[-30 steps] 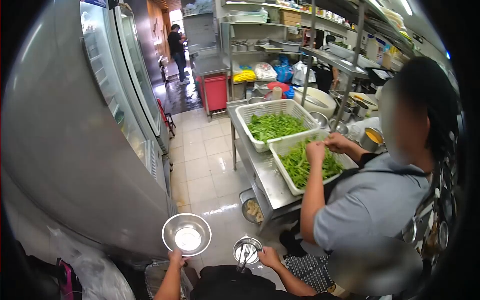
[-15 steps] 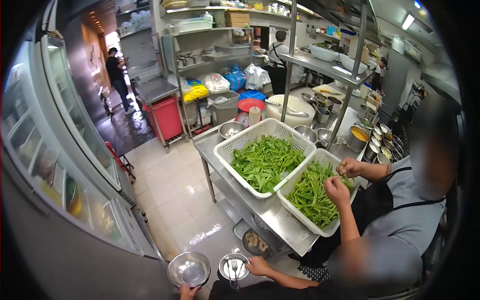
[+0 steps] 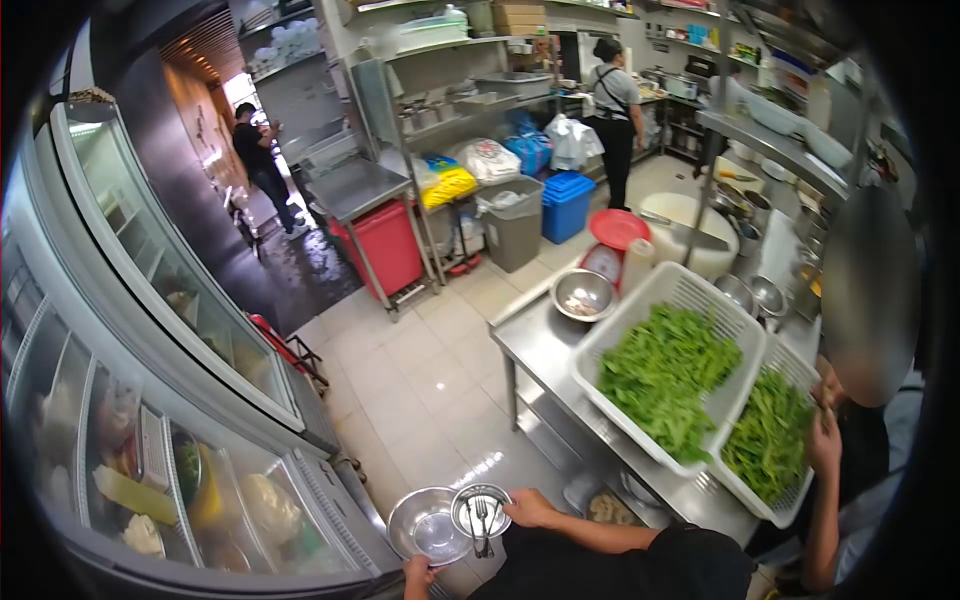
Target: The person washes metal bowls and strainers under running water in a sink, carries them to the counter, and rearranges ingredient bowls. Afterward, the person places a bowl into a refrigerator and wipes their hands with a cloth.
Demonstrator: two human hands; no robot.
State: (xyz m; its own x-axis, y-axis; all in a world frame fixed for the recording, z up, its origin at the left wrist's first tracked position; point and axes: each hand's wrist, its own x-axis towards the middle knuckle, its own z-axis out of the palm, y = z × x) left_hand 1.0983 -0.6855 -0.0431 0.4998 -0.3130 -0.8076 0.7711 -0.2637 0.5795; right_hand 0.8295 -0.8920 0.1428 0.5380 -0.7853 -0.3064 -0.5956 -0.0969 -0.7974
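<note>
Low in the head view, my left hand [image 3: 418, 572] grips the near rim of a wide metal bowl [image 3: 415, 515], with nothing visible inside. My right hand [image 3: 530, 508] is closed on the right rim of a smaller metal bowl [image 3: 462, 515], which holds two forks [image 3: 482, 512], their handles sticking out toward me. The small bowl overlaps the right edge of the wide one; whether they touch, I cannot tell. Both bowls are over the tiled floor, between the glass-door fridge and the steel table.
Two white baskets of green leaves [image 3: 668, 385] stand on the steel table [image 3: 545, 350], with a metal bowl [image 3: 584, 296] and red scale [image 3: 620, 230]. A co-worker's hands [image 3: 824, 430] are over the right basket. The fridge [image 3: 180, 330] lines the left. Two people stand farther back.
The view has swung left, so the table and baskets sit farther right. My hands came closer together, and the small bowl now overlaps the wide bowl.
</note>
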